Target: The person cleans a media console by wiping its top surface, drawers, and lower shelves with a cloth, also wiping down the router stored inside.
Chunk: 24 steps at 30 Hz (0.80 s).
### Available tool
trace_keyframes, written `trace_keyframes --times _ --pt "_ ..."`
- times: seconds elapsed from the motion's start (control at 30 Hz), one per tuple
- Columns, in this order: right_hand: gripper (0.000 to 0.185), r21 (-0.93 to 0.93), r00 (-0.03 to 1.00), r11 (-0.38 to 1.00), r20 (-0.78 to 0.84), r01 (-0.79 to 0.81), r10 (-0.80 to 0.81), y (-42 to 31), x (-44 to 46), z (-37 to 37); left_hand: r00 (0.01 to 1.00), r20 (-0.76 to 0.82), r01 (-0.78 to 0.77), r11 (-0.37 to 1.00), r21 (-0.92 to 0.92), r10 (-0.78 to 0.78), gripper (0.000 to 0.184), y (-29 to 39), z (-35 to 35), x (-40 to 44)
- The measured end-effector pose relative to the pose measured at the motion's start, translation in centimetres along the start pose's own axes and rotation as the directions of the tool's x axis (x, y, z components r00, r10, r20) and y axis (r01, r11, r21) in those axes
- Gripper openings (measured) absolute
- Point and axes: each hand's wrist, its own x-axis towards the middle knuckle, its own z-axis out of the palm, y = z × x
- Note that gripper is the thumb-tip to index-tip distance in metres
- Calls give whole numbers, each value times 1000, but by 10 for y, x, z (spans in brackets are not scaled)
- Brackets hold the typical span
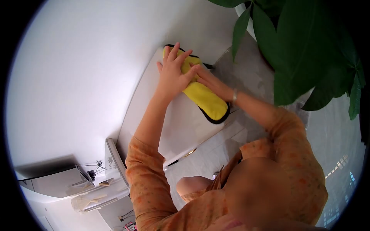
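Observation:
A yellow cloth with black edging [210,101], folded into a long strip, lies across the white cabinet top [175,125]. My left hand [175,71] rests palm down on the far part of the cloth, its fingers spread. Against the right side of the cloth lies my right hand [212,82], with a bracelet at the wrist. Its fingers are stretched out toward my left thumb, and their tips are partly hidden there.
A white wall [84,69] runs along the cabinet's left side. Large green plant leaves [308,50] hang at the upper right. Grey floor tiles [246,133] lie beside the cabinet. A television [58,181] stands at lower left near dark cables.

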Motion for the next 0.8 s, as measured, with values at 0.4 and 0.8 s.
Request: trace_keyframes --times 0.4,0.8 --pt "47 -141 994 987 -56 80 -89 24 59 -7 998 -57 -41 999 0 41 36 10 1 -5" --pt "51 237 985 971 -169 14 27 -2 14 -7 990 -126 -56 998 25 59 36 3 10 -1"
